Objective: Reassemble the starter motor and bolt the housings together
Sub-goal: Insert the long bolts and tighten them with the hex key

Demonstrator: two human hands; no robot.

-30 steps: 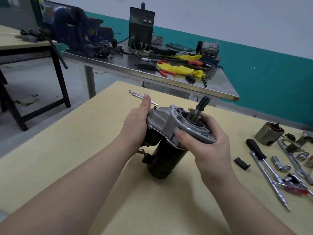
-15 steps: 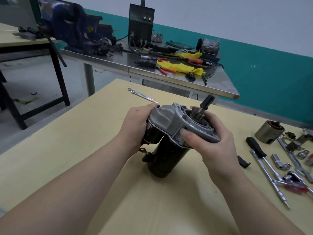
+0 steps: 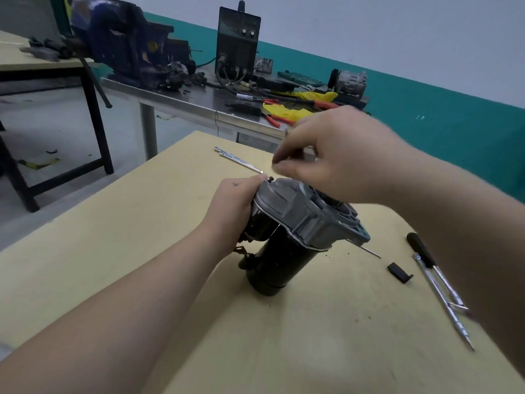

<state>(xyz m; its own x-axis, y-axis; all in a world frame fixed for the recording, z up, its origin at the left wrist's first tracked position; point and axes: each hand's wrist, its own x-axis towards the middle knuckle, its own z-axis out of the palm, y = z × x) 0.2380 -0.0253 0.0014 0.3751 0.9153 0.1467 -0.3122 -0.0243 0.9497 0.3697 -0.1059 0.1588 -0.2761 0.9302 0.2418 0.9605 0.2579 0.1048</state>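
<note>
The yellow desk (image 3: 119,251) carries the work; behind it stands a steel desk (image 3: 199,105) with a blue vise (image 3: 122,44), a black welder (image 3: 238,44) and yellow gloves (image 3: 287,111). The starter (image 3: 287,237) stands tilted near the middle of the yellow desk, black body down, grey housing (image 3: 295,211) up and leaning toward the right. The left hand (image 3: 233,206) wraps the housing's left side, its grip curled round the casting. The right hand (image 3: 341,155) hovers just above the housing's top, blurred — thumb and forefinger pressed together in a pinch, but whether anything sits between them I cannot tell. A small dark bolt head (image 3: 270,179) shows at the housing's upper left corner. To the right lie a screwdriver (image 3: 420,251), a long silver tool (image 3: 443,302) and a black clip (image 3: 399,273); a thin silver rod (image 3: 238,160) lies beyond the starter.
</note>
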